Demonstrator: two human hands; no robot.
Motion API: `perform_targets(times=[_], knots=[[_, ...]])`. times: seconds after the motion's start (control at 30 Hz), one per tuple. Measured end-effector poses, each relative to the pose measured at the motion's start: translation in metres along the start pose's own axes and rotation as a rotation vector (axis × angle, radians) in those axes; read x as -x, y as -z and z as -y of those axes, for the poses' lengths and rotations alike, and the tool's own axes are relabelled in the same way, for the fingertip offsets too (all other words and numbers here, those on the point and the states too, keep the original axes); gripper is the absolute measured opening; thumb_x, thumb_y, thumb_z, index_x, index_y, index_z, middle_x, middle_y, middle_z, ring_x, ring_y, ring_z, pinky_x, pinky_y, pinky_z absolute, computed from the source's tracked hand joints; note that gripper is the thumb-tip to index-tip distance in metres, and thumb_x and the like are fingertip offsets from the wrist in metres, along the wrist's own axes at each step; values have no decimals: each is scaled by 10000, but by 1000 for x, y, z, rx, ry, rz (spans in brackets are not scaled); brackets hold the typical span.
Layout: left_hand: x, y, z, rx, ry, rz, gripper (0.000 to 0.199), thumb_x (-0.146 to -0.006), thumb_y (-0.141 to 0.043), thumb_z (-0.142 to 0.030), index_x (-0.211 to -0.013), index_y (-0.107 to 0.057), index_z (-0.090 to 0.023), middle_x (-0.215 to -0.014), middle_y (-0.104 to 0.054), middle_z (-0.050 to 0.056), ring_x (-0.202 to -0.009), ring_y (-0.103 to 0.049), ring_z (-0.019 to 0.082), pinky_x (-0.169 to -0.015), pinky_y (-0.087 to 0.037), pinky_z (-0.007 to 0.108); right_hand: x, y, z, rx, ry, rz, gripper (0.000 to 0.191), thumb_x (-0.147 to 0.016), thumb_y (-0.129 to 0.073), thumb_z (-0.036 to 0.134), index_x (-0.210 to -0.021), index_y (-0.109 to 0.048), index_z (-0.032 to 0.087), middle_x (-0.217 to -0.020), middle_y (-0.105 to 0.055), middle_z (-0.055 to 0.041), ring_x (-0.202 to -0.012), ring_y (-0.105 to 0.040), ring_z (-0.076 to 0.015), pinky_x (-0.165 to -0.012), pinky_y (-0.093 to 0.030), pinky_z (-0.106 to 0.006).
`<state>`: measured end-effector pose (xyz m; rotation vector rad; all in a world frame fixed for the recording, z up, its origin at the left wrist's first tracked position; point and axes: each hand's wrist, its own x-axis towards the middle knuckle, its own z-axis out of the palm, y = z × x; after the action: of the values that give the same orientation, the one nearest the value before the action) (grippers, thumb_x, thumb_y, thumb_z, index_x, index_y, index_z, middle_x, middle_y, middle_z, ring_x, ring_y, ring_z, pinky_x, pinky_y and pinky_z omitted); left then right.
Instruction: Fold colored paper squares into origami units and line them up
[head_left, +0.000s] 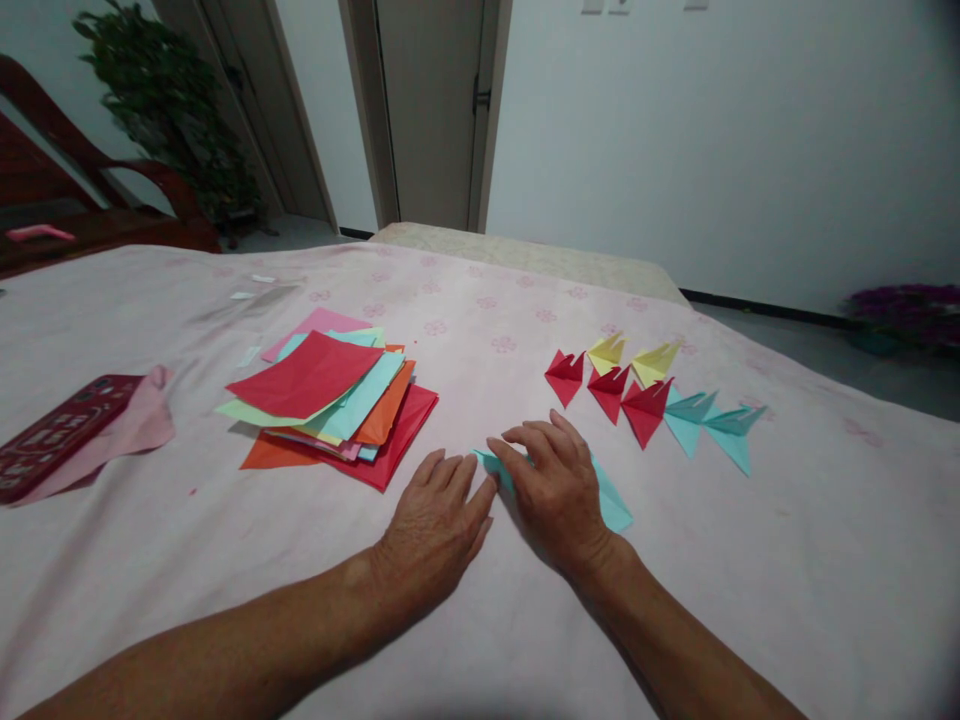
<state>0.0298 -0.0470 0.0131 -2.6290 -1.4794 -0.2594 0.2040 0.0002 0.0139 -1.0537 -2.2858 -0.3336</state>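
Note:
A light blue piece of folded paper [611,498] lies on the cloth, mostly covered by my right hand [559,490]. That hand is bent over the paper and holds it down, its thumb hidden. My left hand [439,520] rests at the paper's left corner with its fingers stretched out and somewhat apart. Its index fingertip is close to the paper; whether they touch is unclear. Left of the hands is a loose stack of coloured paper sheets [307,375], a red sheet on top. To the right stand folded paper shapes: red [646,412], yellow [654,364] and light blue [735,432].
A pink floral tablecloth [465,640] covers the table. At the left edge lies a dark red box or case [64,430] on a pink cloth [142,435]. Beyond are a wooden chair [150,185], a leafy plant [161,110] and a closed door [431,110].

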Motion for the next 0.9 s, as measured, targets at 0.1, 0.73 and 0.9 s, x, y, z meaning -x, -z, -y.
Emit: perform_targets(times=[0.1, 0.73, 0.9], knots=[[1, 1, 0, 14, -2, 0, 367, -953, -470, -259, -1310, -505, -180, -1214, -589, 131, -1140, -544, 287, -1067, -359, 506, 2, 8, 2, -47, -35, -5, 152, -889, -551, 174, -925, -691, 222, -931, -662, -44, -926, -515, -221, -869, -381, -389], [0, -2, 18, 44, 34, -10, 310, -951, -443, -131, -1243, -546, -107, -1063, -630, 130, -993, -563, 268, -891, -456, 441, -11, -11, 18, -78, -301, 322, 53, -870, -641, 263, -899, -634, 220, -850, -663, -30, -846, -539, -226, -739, -337, -343], [-2, 0, 19, 13, 51, 26, 325, -952, -428, -150, -1251, -548, -112, -1016, -611, 117, -939, -538, 269, -870, -441, 442, -11, -14, 19, -77, -299, 298, 60, -896, -616, 251, -879, -661, 216, -824, -666, -36, -818, -561, -218, -723, -345, -331]])
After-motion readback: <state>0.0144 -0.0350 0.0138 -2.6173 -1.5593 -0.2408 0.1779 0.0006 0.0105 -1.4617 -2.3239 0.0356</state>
